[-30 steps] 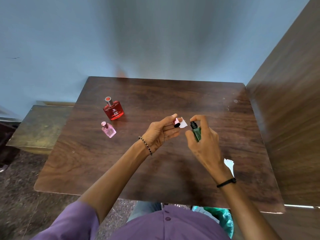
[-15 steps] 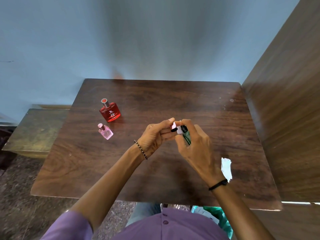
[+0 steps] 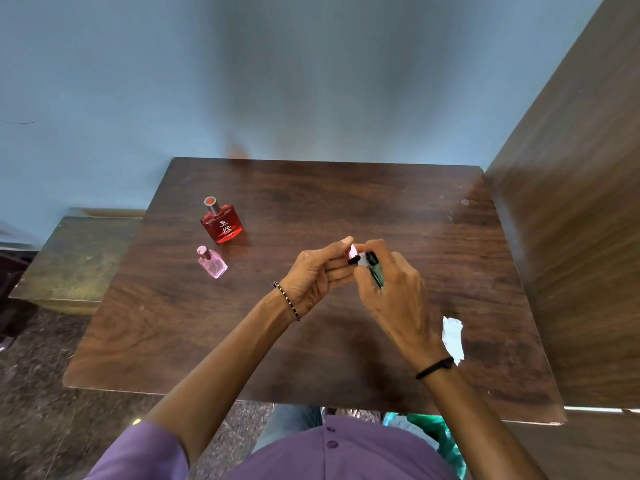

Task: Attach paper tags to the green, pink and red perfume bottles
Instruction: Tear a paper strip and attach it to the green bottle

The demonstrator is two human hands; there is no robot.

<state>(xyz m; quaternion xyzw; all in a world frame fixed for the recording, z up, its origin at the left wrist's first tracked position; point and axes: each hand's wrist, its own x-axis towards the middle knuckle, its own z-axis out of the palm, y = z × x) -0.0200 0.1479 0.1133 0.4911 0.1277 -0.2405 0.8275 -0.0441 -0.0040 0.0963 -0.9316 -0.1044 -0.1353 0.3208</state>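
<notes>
My right hand [image 3: 391, 292] grips a small green perfume bottle [image 3: 376, 273] with a black cap, tilted above the middle of the dark wooden table [image 3: 311, 358]. My left hand [image 3: 317, 275] pinches a small white paper tag [image 3: 362, 260] and a small pink and black piece against the bottle's neck. The two hands touch at the fingertips. A red perfume bottle [image 3: 222, 221] stands upright at the table's left. In front of it stands a smaller pink perfume bottle [image 3: 212, 263].
Loose white paper [image 3: 453, 336] lies on the table by my right wrist. A wooden panel [image 3: 571, 237] rises along the table's right edge. A lower olive surface [image 3: 72, 258] adjoins the left edge. A blue wall stands behind.
My hands have come together. The tag in my left hand moved right, from a gap beside the green bottle to its neck. The view shifted a little.
</notes>
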